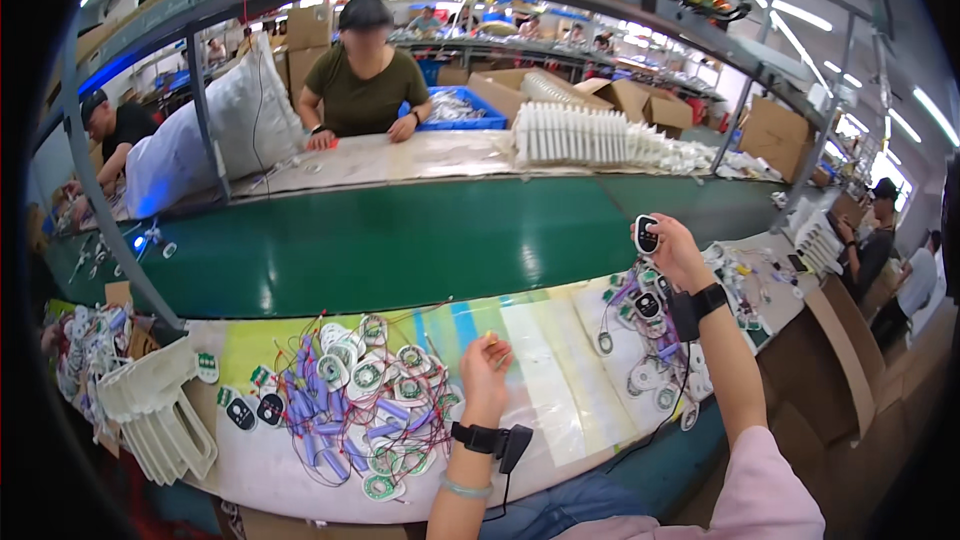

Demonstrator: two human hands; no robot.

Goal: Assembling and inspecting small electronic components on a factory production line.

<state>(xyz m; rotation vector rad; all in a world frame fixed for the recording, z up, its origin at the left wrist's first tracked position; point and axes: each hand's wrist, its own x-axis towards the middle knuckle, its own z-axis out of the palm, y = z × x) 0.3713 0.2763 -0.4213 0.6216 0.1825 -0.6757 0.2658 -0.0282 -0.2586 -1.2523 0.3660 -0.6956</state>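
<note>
My right hand [676,252] is raised over the far right part of the table, its fingers closed on a small rounded white part with a black face [648,234]. Below it lies a pile with another black-faced part [648,305], purple cylindrical battery cells and wires. My left hand [486,368] is held over the middle of the table with its fingers curled together; whatever is at the fingertips is too small to make out. To its left spreads a heap of purple battery cells [328,428], red wires and round white parts with green circuit boards [368,376].
A green conveyor belt [420,245] runs beyond the table. White plastic frames [165,405] are stacked at the left, and a cardboard box [835,350] stands at the right. Across the belt a person [365,90] works near a blue crate [465,120]. Metal posts rise at both sides.
</note>
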